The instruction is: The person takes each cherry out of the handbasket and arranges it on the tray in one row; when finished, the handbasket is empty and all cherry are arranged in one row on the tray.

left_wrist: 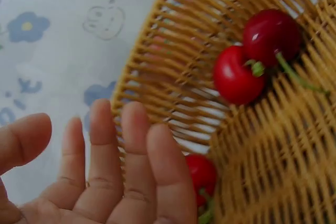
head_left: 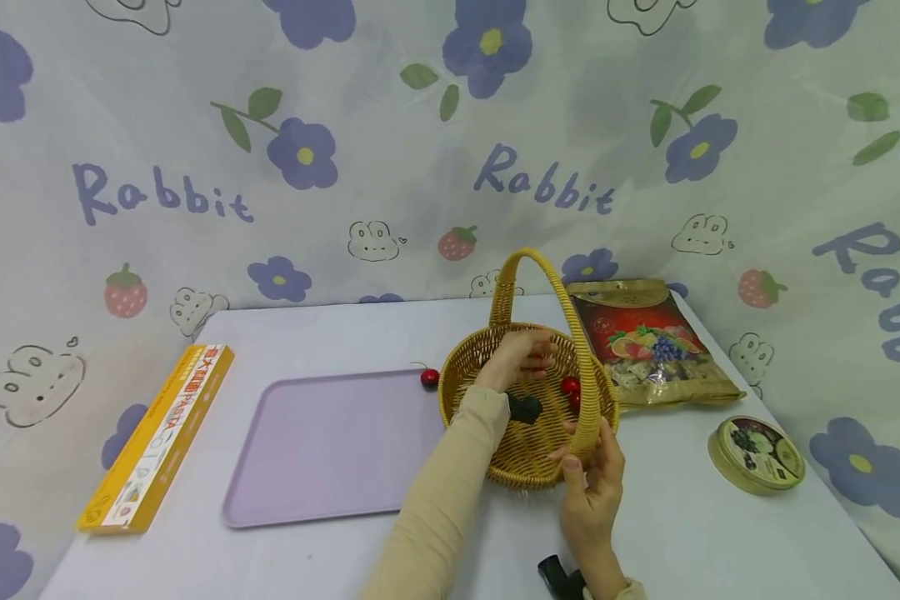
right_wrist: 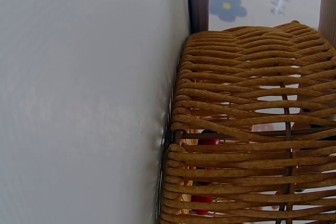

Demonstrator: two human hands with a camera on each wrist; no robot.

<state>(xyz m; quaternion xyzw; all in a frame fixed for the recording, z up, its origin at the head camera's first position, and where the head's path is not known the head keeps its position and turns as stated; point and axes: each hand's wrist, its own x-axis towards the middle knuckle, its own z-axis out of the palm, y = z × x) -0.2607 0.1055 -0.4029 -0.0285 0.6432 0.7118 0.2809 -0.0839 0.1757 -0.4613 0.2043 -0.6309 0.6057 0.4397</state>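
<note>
A yellow wicker basket [head_left: 521, 471] with a tall arched handle stands on the table. My right hand [head_left: 594, 500] grips its near right rim at the foot of the handle. That hand does not show in the right wrist view, where the basket's woven side [right_wrist: 247, 103] fills the right part. Inside the basket's opening, my left hand [head_left: 521, 358] holds nothing, its fingers [left_wrist: 137, 156] extended in the left wrist view. Red cherries lie in the basket, a dark one [left_wrist: 270, 36] beside a brighter one [left_wrist: 236, 77], and another cherry [left_wrist: 200, 174] partly behind the fingers.
A single cherry [head_left: 430, 378] sits at the far right corner of the lilac tray [head_left: 337, 450], left of the basket. An orange pasta box [head_left: 157, 442] lies far left. Right of the basket are a fruit-printed bag [head_left: 648, 346] and a round tin [head_left: 757, 454].
</note>
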